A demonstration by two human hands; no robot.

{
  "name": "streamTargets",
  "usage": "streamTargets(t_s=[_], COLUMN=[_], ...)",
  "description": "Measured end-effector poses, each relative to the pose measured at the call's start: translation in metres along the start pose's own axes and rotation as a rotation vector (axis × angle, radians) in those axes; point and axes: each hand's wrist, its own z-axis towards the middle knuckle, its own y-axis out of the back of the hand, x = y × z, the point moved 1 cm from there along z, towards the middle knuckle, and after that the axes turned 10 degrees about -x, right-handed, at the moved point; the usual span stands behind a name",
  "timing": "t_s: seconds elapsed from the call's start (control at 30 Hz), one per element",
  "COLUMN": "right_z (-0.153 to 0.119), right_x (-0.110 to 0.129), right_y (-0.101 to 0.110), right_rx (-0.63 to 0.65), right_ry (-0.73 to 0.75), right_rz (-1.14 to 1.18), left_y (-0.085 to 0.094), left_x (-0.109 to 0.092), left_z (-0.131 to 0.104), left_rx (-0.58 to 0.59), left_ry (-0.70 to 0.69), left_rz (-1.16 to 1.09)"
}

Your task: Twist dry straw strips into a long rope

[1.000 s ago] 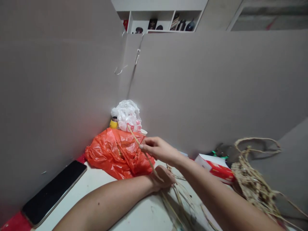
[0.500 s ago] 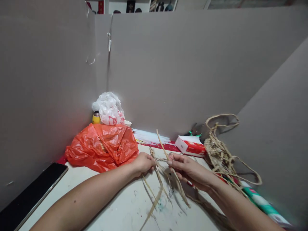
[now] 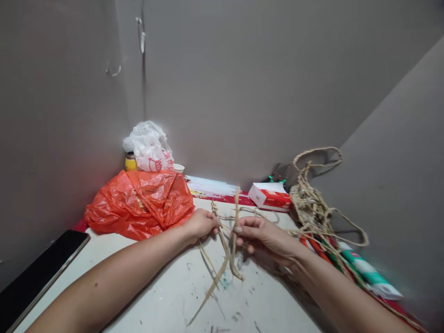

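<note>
My left hand (image 3: pixel 204 224) is closed on the braided straw piece (image 3: pixel 214 209), whose short plaited end sticks up past the fingertips. Loose strands (image 3: pixel 212 284) fan out below it over the white tabletop (image 3: pixel 166 296). Just to the right, my right hand (image 3: pixel 255 231) pinches a flat straw strand (image 3: pixel 237 208) between thumb and fingers. That strand stands nearly upright, with its lower end curling toward me. A thin strand crosses the gap between the hands.
An orange plastic bag (image 3: pixel 145 203) lies left, with a white bag (image 3: pixel 149 145) and yellow jar (image 3: pixel 131 163) behind. A black phone (image 3: pixel 45 273) is at the left edge. A red-and-white box (image 3: pixel 272 197), coiled straw rope (image 3: pixel 310 208) and green-and-white roll (image 3: pixel 371 273) sit right.
The strand in my right hand has swung from a slant to nearly upright, closer to my left hand. My left hand keeps its grip. The view has tilted down and shifted right.
</note>
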Motion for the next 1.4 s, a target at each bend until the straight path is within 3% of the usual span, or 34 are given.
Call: streamTargets(t_s=[0.3,0.47,0.63,0.8,0.9,1.07,1.27,1.33,1.4], right_z=[-0.005,-0.009,-0.015,-0.007,0.002,0.008,-0.001,-0.012,-0.028], right_x=[-0.011,-0.018,-0.016,-0.003,-0.001,-0.007,-0.006,0.007,0.026], right_y=[-0.018,-0.033,-0.037,-0.028,-0.027,-0.032,-0.029,-0.024,-0.018], right_rx=[0.007,-0.048,0.019,-0.189,-0.215,-0.191,-0.049,-0.094,-0.201], right_ry=[-0.009,0.017,-0.03,0.132,0.171,0.132,0.024,0.107,0.303], right_rz=[-0.012,-0.157,-0.378,-0.361,-0.286,-0.24,-0.171,-0.102,-0.083], left_y=[-0.003,-0.004,-0.006,-0.005,-0.005,-0.005,-0.006,-0.006,-0.005], left_x=[0.002,0.002,0.003,0.001,0.0,0.002,0.005,0.005,0.004], left_z=[0.002,0.002,0.003,0.001,0.001,0.001,0.003,0.004,0.004], left_rx=[0.004,-0.018,-0.027,-0.009,-0.008,-0.023,-0.012,-0.007,-0.002], left_ry=[-0.025,-0.032,-0.034,-0.032,-0.032,-0.048,-0.046,-0.037,-0.025], left_rz=[-0.025,-0.041,-0.056,-0.056,-0.05,-0.048,-0.042,-0.043,-0.045])
